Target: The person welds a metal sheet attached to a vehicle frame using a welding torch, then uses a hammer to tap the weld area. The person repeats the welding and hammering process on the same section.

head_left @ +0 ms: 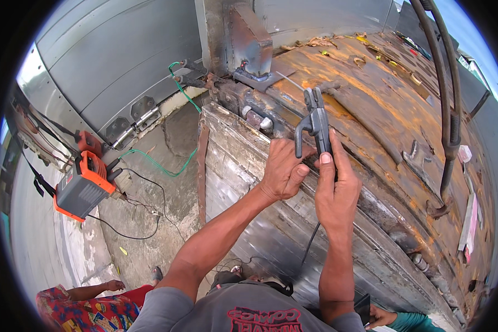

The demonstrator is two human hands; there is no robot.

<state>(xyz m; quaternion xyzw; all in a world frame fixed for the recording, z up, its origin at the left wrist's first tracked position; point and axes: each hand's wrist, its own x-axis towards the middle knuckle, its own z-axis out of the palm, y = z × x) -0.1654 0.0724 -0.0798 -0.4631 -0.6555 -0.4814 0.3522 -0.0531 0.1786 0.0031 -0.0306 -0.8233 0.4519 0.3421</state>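
- Head view: the person is standing over a rusted orange-brown steel deck (371,94) with a corrugated grey metal side wall (271,221) below its edge.
- The right hand (337,188) is wrapping closed around the handle of a dark grey welding electrode holder (317,124); the thumb is lying along the handle, pointing up toward the jaws.
- The left hand (285,169) is sitting just beside the right, fingers curled shut against the holder's bent lever; the two hands are touching.
- The holder is standing roughly upright over the deck's near edge, with a thin silver welding rod (289,80) slanting from its jaws toward a rusty steel bracket (254,47) at the corner post.
- A thin black cable (310,243) is hanging down from under the right hand along the side wall.
- A green wire (174,160) is running from a clamp by the corner post down across the concrete ground.
- An orange and grey boxy welding machine (83,188) is sitting on the ground at far left, well apart from the hands.
- A thick black hose (445,83) is curving over the deck at right.
- Another person in a red patterned sleeve (86,310) is showing at lower left; a third person's hand in a teal sleeve (387,318) is showing at lower right.
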